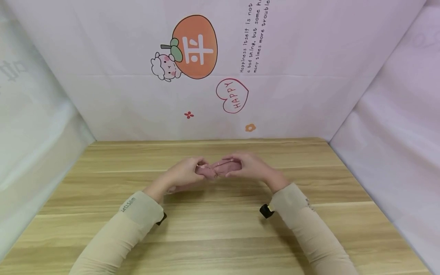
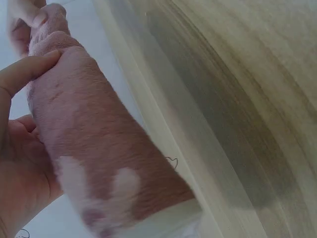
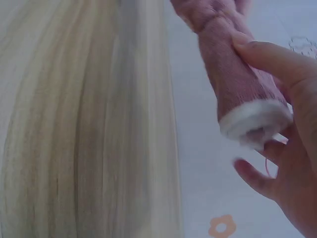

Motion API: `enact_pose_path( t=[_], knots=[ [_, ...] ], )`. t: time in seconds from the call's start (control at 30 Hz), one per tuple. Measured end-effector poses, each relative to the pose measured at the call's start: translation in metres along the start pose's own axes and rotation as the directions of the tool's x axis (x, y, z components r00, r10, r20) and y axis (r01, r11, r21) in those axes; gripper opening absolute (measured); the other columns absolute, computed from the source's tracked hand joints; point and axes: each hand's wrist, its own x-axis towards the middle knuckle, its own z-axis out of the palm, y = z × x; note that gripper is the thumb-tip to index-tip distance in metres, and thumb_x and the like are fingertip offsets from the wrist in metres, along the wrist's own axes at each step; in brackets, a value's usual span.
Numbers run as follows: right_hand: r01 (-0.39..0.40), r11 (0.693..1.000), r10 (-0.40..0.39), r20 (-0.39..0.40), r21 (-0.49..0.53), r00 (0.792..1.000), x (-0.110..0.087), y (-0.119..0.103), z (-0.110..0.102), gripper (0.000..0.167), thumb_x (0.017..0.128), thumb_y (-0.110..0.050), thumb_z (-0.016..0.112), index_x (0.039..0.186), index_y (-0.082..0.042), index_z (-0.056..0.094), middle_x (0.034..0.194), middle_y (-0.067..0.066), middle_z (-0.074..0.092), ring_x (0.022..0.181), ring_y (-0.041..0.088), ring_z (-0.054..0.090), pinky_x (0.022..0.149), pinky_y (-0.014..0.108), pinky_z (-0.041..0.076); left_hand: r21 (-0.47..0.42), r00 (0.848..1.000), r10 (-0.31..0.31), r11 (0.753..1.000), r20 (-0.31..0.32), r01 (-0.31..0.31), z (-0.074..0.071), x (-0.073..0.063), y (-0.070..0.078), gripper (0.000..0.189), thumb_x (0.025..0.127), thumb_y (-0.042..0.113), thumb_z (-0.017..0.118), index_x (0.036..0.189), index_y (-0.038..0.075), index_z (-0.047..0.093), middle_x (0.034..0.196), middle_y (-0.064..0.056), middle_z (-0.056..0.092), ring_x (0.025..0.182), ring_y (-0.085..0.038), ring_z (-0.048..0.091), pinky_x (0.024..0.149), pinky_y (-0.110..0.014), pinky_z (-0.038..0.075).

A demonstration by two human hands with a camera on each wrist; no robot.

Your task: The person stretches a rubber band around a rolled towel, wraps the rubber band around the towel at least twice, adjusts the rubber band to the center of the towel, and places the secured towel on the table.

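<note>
A dusty-pink towel (image 1: 228, 167), rolled into a long bundle, is held between both hands over the far half of the table. It narrows into a twist between the hands. My left hand (image 1: 183, 171) grips the left part, thumb across the top in the left wrist view, where the towel (image 2: 104, 114) widens toward a pale end with whitish patches. On the other side of the twist, my right hand (image 1: 252, 167) holds the right part. Thumb and fingers lie around that part in the right wrist view, and the towel (image 3: 233, 74) shows a rolled white edge at its end.
The wood-grain table (image 1: 220, 236) spreads out under the arms. Behind it stands a white cloth backdrop (image 1: 292, 107) with printed drawings and lettering, and white cloth (image 1: 395, 160) hangs at both sides. A small black device (image 1: 266, 211) sits at the right cuff.
</note>
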Motion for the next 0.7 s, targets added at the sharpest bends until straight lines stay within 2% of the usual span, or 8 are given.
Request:
enact_pose_path(
  t=[0.13,0.23,0.3,0.4,0.47,0.57,0.6,0.7],
  knots=[
    [0.063,0.977,-0.066,-0.011,-0.206,0.998,0.002,-0.008,0.002,0.057,0.082,-0.036,0.088,0.132,-0.017,0.069,0.133,0.003,0.066,0.127,0.028,0.055,0.103,0.058,0.036,-0.043,1.0,0.013,0.999,0.017,-0.012,-0.001,0.0,-0.001,0.037,0.094,0.013,0.07,0.129,0.003,0.063,0.119,-0.008,0.067,0.107,-0.021,0.063,0.092,-0.04,0.053],
    [0.064,0.977,-0.063,0.014,-0.202,0.998,0.004,-0.011,0.001,0.051,0.083,-0.035,0.087,0.129,-0.018,0.072,0.127,-0.001,0.07,0.117,0.022,0.061,0.099,0.053,0.036,-0.119,0.999,0.019,0.993,0.04,-0.014,-0.003,-0.001,-0.002,0.038,0.094,0.012,0.071,0.131,0.004,0.063,0.12,-0.007,0.066,0.107,-0.02,0.062,0.093,-0.04,0.052],
    [0.05,0.99,-0.046,0.039,-0.133,0.998,0.005,-0.009,-0.001,0.044,0.085,-0.032,0.086,0.124,-0.015,0.073,0.119,-0.001,0.073,0.107,0.018,0.066,0.097,0.047,0.041,-0.156,0.998,0.03,0.987,0.056,-0.021,-0.004,-0.002,-0.003,0.038,0.094,0.009,0.071,0.131,0.006,0.063,0.121,-0.006,0.066,0.106,-0.021,0.062,0.093,-0.04,0.052],
    [-0.018,0.998,0.013,0.098,0.053,0.995,0.005,-0.004,-0.004,0.035,0.088,-0.027,0.083,0.119,-0.013,0.076,0.109,-0.001,0.075,0.092,0.015,0.067,0.087,0.037,0.05,-0.201,0.996,0.036,0.979,0.086,-0.018,-0.007,-0.004,-0.005,0.038,0.095,0.006,0.071,0.132,0.011,0.064,0.12,-0.004,0.066,0.104,-0.021,0.062,0.092,-0.04,0.051],
    [-0.082,0.979,0.055,0.144,0.186,0.988,0.004,-0.001,-0.006,0.032,0.09,-0.026,0.082,0.118,-0.012,0.076,0.107,-0.001,0.075,0.089,0.015,0.066,0.08,0.035,0.054,-0.238,0.993,0.032,0.971,0.116,-0.004,-0.009,-0.005,-0.005,0.037,0.095,0.006,0.071,0.131,0.014,0.064,0.119,-0.003,0.066,0.103,-0.021,0.062,0.091,-0.039,0.051],
    [-0.154,0.929,0.089,0.2,0.337,0.976,0.003,0.004,-0.008,0.029,0.092,-0.025,0.079,0.117,-0.01,0.076,0.105,-0.001,0.075,0.088,0.016,0.065,0.079,0.032,0.054,-0.293,0.986,0.019,0.956,0.163,0.03,-0.012,-0.006,-0.004,0.037,0.096,0.007,0.071,0.132,0.017,0.064,0.119,-0.004,0.065,0.102,-0.023,0.061,0.09,-0.04,0.051],
    [-0.16,0.917,0.087,0.208,0.366,0.974,0.002,0.005,-0.008,0.028,0.092,-0.023,0.078,0.116,-0.009,0.076,0.104,-0.001,0.076,0.088,0.015,0.065,0.078,0.032,0.054,-0.294,0.985,0.022,0.955,0.173,0.03,-0.013,-0.006,-0.004,0.037,0.096,0.008,0.071,0.132,0.017,0.064,0.119,-0.004,0.065,0.103,-0.023,0.061,0.09,-0.04,0.051],
    [-0.142,0.899,0.05,0.226,0.414,0.973,0.003,0.009,-0.007,0.024,0.095,-0.018,0.073,0.114,-0.003,0.075,0.1,0.004,0.075,0.085,0.016,0.064,0.078,0.03,0.054,-0.224,0.983,0.061,0.974,0.176,-0.02,-0.016,-0.005,-0.005,0.039,0.097,0.008,0.07,0.135,0.013,0.063,0.121,-0.004,0.065,0.107,-0.022,0.06,0.093,-0.041,0.05]
  ],
)
